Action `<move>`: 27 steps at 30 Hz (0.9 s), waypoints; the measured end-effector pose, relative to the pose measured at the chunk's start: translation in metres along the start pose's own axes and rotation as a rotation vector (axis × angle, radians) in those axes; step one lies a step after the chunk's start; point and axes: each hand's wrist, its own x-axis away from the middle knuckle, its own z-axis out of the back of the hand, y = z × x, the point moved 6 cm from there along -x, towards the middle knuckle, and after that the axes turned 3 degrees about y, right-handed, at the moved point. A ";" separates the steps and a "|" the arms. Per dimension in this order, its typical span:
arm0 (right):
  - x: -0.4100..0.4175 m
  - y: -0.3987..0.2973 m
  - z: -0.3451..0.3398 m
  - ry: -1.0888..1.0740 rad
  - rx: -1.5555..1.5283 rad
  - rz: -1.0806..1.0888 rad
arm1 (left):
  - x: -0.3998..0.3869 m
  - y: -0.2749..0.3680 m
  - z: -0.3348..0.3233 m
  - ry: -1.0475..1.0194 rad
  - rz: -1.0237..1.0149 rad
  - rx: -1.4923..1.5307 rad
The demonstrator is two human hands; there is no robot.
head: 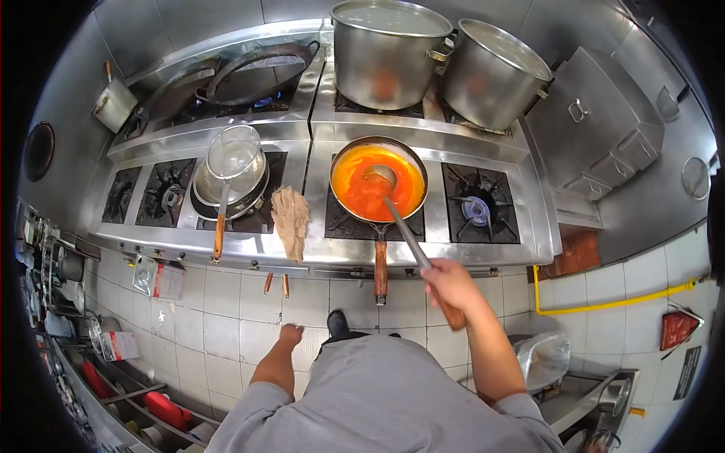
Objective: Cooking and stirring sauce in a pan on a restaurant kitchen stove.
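Observation:
My right hand point(452, 287) is shut on the wooden handle of a long metal ladle point(409, 232). The ladle's bowl rests in orange-red sauce point(368, 189), which fills much of a round frying pan point(423, 161). A lighter orange ring of liquid surrounds the redder middle. The pan sits on a front burner, and its wooden handle point(380, 269) juts past the stove's edge towards me. My left hand point(291, 335) hangs low at my side, above the tiled floor and away from the stove. Its fingers are too small and blurred to make out.
A lit burner point(476, 209) burns right of the pan. To the left lie a crumpled cloth point(290, 221) and a wire strainer point(233, 153) over a perforated metal bowl. Two tall stockpots point(391, 68) and large dark woks point(255, 76) stand behind, with blue flame under the woks.

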 end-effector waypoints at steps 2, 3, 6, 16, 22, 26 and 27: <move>-0.040 0.024 0.010 0.066 0.047 0.090 | 0.042 -0.033 -0.001 -0.095 0.039 -0.077; -0.048 0.028 0.013 0.170 0.151 0.121 | 0.060 -0.040 0.006 -0.149 0.222 0.115; -0.037 0.035 0.008 0.484 0.702 0.334 | 0.116 -0.048 0.027 -0.106 0.616 0.590; -0.025 0.025 0.012 0.085 0.103 0.115 | 0.208 -0.005 0.008 -0.069 0.931 0.928; -0.006 0.035 0.012 0.542 0.847 0.482 | 0.193 -0.003 0.022 0.134 0.785 1.024; 0.027 -0.009 0.019 0.066 0.398 0.077 | 0.205 -0.024 0.005 0.134 0.820 0.947; 0.010 -0.004 0.025 0.069 0.395 0.075 | 0.205 -0.024 0.005 0.096 0.827 0.916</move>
